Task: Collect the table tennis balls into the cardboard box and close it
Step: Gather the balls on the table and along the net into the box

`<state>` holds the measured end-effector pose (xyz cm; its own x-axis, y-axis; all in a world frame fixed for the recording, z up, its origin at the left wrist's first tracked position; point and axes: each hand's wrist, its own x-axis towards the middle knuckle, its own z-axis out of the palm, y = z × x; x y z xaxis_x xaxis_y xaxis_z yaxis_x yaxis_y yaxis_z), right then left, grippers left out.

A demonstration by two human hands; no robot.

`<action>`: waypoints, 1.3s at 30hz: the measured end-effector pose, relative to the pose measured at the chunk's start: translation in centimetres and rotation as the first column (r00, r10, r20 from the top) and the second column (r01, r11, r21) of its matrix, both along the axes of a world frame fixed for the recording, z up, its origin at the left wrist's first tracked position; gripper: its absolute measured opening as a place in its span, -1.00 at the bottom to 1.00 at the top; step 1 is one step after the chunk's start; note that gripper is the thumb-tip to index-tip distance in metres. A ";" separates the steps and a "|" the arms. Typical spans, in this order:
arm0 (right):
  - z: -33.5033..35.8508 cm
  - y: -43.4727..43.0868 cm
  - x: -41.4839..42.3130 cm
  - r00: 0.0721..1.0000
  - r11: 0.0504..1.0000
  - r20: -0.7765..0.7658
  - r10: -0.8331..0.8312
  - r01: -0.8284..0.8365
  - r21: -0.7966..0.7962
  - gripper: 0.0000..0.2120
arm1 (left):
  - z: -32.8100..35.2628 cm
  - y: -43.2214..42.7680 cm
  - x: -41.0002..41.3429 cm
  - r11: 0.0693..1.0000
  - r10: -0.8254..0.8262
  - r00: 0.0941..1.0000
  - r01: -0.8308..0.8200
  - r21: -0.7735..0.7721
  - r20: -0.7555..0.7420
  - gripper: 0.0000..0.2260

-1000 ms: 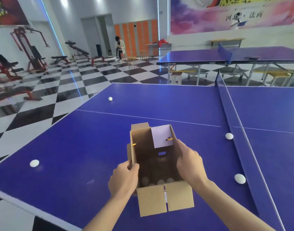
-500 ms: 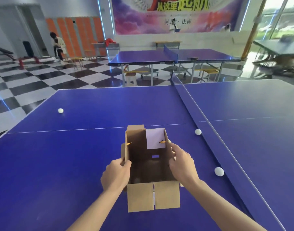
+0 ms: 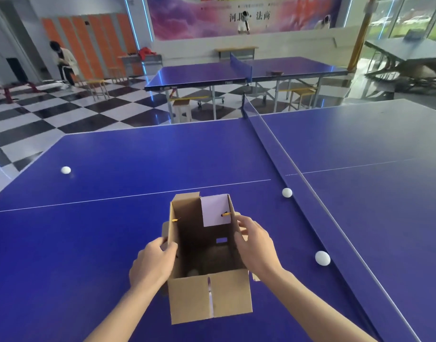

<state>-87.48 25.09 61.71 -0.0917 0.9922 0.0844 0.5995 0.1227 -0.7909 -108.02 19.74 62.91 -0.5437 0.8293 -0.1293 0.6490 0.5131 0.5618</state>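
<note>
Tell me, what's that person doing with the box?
A person grips an open cardboard box by its side walls, left hand on one wall and right hand on the other, at the blue table. Three white balls lie outside it: a left ball, plus a farther ball and a nearer ball beside the net. The box is not yet closed.

1. The box (image 3: pixel 207 299) mouth faces up, open between the left hand (image 3: pixel 151 265) and right hand (image 3: pixel 257 248), which grip its side walls.
2. The net (image 3: pixel 286 169) walls off the right; near ball (image 3: pixel 322 258) and far ball (image 3: pixel 287 192) lie beside it, on the box's side.
3. Open table (image 3: pixel 88 243) runs from the box leftward to the left ball (image 3: pixel 65 170) near the edge.
</note>
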 end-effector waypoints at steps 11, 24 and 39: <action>-6.5 5.8 12.7 0.946 0.974 0.245 -0.213 0.226 -0.027 -0.68 | 2.4 2.6 2.2 0.889 -0.132 0.933 0.261 0.376 -0.335 -0.79; -15.8 6.1 18.8 0.750 0.938 0.648 -0.129 0.304 -0.165 -0.54 | 1.1 5.0 1.2 0.947 -0.155 0.917 0.243 0.208 -0.367 -0.71; -2.6 9.8 7.8 0.913 0.963 -0.315 -0.258 0.268 -0.012 -0.73 | 0.7 5.2 1.2 0.949 -0.182 0.896 0.268 0.168 -0.406 -0.76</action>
